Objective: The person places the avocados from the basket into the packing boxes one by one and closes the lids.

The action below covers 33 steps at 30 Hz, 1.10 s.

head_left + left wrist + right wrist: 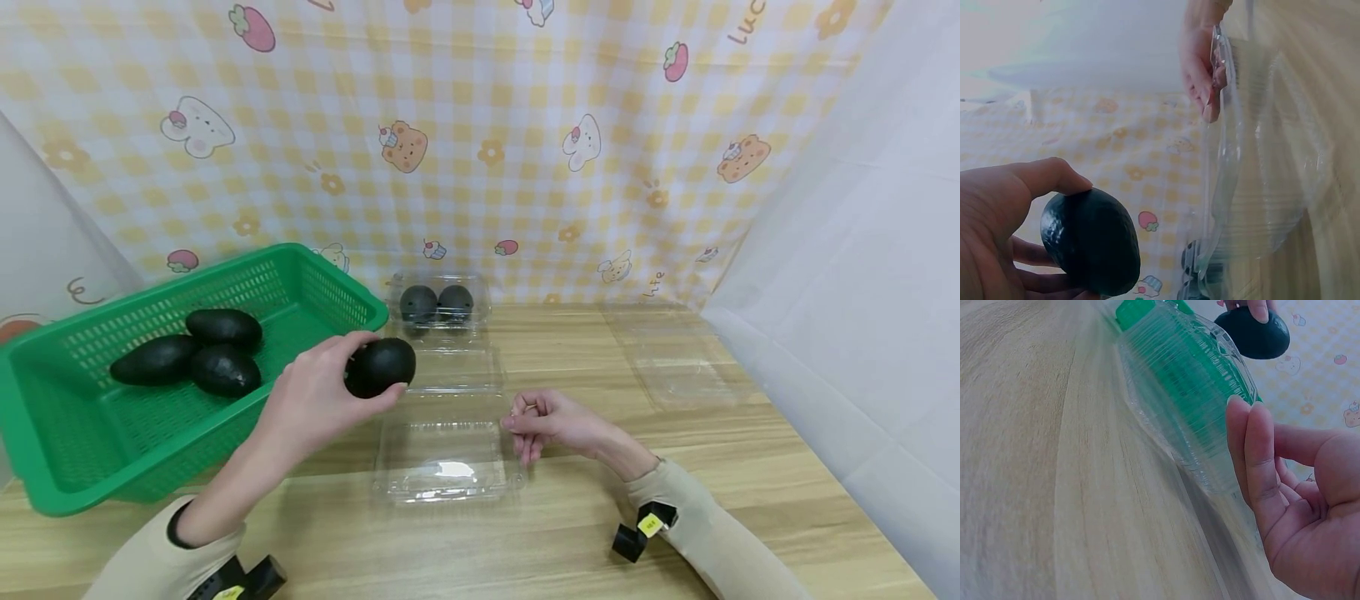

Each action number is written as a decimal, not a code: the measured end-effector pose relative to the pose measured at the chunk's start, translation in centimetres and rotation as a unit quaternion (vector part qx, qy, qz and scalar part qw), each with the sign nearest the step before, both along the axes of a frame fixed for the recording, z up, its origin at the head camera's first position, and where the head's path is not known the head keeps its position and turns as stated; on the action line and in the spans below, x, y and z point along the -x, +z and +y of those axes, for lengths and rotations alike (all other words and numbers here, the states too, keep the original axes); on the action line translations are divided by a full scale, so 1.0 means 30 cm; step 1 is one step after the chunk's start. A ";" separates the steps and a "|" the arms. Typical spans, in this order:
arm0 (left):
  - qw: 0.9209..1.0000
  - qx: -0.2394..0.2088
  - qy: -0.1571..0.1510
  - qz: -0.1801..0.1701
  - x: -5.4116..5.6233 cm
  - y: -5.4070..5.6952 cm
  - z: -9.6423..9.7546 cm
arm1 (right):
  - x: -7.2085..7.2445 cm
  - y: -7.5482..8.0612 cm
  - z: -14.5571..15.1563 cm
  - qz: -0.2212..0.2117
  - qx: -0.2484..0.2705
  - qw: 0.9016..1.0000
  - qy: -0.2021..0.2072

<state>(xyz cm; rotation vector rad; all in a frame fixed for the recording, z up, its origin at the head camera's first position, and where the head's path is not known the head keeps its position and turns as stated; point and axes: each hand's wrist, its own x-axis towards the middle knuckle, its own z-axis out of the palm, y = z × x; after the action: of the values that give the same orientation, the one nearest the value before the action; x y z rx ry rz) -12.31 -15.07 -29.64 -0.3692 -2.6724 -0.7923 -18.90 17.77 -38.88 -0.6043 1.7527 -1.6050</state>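
Observation:
My left hand (318, 392) grips a dark avocado (381, 367) between thumb and fingers, above the left side of an open clear plastic clamshell box (450, 479). In the left wrist view the avocado (1091, 242) shows a glossy, bumpy skin. At the box's right edge, my right hand (558, 429) pinches the rim with thumb and fingers curled. The right wrist view shows those fingertips (1260, 422) against the edge of the clear box (1179, 387). The hinged lid (450, 371) lies folded back behind the tray.
A green plastic basket (45, 450) on the left holds three avocados (225, 371). Behind the open box, another clear box (480, 287) contains dark avocados. A further clear plastic box (682, 371) lies at the back right of the wooden table (562, 533), before a checked curtain (480, 200).

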 end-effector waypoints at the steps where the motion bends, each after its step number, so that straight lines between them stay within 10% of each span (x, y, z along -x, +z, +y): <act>1: 1.000 -0.001 -0.002 -0.005 0.001 -0.005 0.005 | 0.000 0.000 0.000 0.000 0.001 1.000 0.000; 33: 0.984 -0.033 -0.070 -0.159 0.051 -0.121 0.156 | 0.002 -0.002 -0.002 0.005 -0.003 1.000 0.002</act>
<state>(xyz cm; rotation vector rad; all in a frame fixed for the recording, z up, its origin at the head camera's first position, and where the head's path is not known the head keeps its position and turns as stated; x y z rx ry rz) -13.85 -10.38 -33.27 -0.4517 -2.9289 -1.0603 -18.97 17.70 -38.95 -0.6129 1.7636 -1.5958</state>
